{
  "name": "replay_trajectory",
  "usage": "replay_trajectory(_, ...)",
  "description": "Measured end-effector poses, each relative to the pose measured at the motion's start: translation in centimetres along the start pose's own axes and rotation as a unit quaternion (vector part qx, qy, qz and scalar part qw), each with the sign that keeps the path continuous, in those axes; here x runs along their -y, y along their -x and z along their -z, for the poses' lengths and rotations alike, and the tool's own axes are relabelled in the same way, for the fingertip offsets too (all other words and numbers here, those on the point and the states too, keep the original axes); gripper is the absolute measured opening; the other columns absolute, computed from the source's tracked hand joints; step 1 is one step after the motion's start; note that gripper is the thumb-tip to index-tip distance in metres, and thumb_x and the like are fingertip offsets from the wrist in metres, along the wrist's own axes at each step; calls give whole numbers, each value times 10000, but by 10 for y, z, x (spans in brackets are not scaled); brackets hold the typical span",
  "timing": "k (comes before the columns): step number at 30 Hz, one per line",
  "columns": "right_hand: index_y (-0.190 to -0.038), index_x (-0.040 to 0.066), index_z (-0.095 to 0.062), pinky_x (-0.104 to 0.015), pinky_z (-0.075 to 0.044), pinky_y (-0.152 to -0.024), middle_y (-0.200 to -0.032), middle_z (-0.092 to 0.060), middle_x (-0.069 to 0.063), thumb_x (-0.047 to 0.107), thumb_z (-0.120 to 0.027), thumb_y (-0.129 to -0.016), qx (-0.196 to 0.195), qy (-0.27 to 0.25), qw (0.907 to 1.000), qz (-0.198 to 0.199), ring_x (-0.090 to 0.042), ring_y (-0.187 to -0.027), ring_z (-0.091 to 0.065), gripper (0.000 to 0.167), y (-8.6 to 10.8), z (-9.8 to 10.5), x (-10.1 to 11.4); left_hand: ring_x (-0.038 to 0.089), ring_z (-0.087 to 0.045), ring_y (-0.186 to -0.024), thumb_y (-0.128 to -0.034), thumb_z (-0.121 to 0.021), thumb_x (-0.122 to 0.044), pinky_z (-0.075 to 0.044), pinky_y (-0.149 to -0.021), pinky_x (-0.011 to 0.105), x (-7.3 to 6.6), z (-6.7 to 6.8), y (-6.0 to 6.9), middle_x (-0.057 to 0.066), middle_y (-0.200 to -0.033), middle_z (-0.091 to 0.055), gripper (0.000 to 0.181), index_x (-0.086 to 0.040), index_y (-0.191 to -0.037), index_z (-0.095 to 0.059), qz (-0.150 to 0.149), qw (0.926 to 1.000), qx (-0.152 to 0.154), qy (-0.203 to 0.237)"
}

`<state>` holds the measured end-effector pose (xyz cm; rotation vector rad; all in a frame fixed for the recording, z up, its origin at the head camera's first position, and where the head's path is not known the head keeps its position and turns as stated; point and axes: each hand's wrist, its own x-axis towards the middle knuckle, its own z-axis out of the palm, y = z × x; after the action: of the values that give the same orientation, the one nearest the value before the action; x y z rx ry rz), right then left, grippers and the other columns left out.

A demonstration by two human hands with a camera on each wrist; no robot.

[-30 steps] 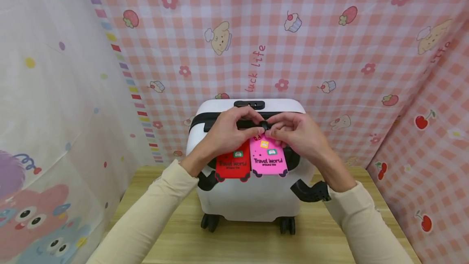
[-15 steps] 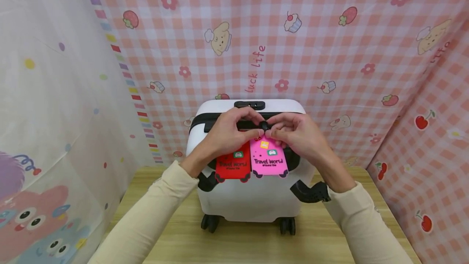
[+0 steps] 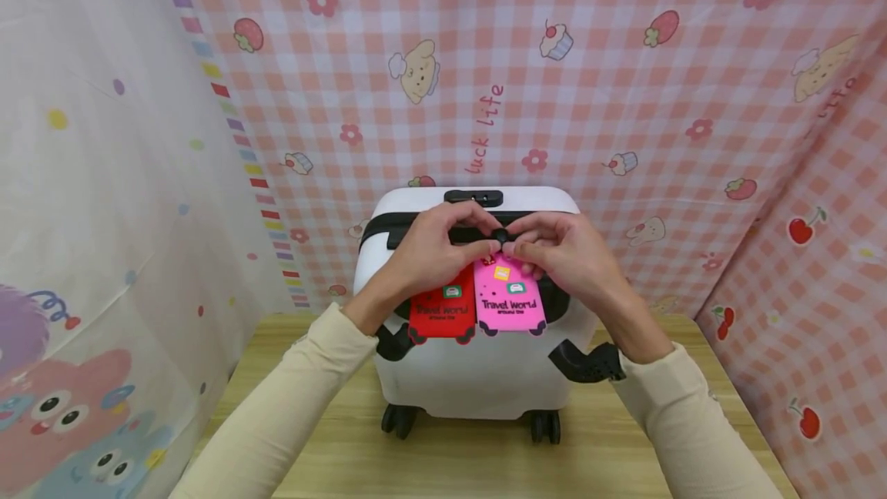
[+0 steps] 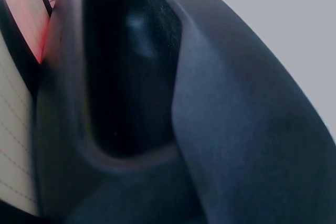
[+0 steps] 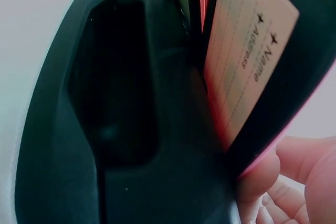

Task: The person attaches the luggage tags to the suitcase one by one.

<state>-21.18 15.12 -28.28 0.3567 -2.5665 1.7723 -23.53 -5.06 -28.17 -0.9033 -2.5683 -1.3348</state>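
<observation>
In the head view, a white suitcase (image 3: 478, 376) stands upright with two luggage tags against its side. My left hand (image 3: 440, 245) and right hand (image 3: 571, 252) meet at the pink luggage tag's black strap (image 3: 500, 236), pinching it between thumbs and fingers. Below the fingertips hangs the pink luggage tag (image 3: 511, 318). Beside it, partly behind my left hand, is the red luggage tag (image 3: 442, 322). The right wrist view shows the pink tag's back with a name-and-address card (image 5: 249, 45), and right-hand fingers touching its edge. The strap's ends are hidden by my fingers.
The suitcase's black side handle (image 4: 231, 103) fills much of the left wrist view. A combination lock (image 3: 473, 197) sits on the suitcase top. Black wheels (image 3: 545, 426) rest on the wooden table (image 3: 457, 464). Patterned cloth (image 3: 589, 98) hangs behind and on both sides.
The black strap between my fingertips has shifted slightly and shows a rounder shape. Both hands and both tags stay nearly where they were.
</observation>
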Motion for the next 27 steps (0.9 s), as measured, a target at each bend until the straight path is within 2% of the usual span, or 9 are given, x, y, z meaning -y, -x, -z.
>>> replay_trajectory(13,-1114,-27,-673,-262,-564,-607,-834,-713,-94,93,-689,-920,-69,-27,10000,2,-134,-604,-611,229,-1,-2,-1,117,-565,-1066,-897,-728,-212,-421,-997,374,1,0,0,-96,-967,-697,156,-208,-1052,-711,108,9999,-11,6)
replay_trajectory(20,-1097,-57,-669,-258,-558,-593,-814,-706,-87,91,-688,-921,-86,-43,9999,74,-119,-589,-602,230,-1,-2,0,101,-556,-1056,-905,-722,-198,-416,-998,373,1,0,-1,-98,-964,-698,133,-207,-1037,-721,73,10000,-23,-55)
replay_trajectory(27,-1091,-22,-679,-263,-558,-586,-817,-707,-79,99,-686,-926,-121,35,9999,-22,-133,-581,-597,205,-1,-2,1,93,-555,-1040,-908,-724,-199,-421,-984,367,0,0,0,-107,-960,-695,125,-213,-1031,-730,84,9999,-43,-80)
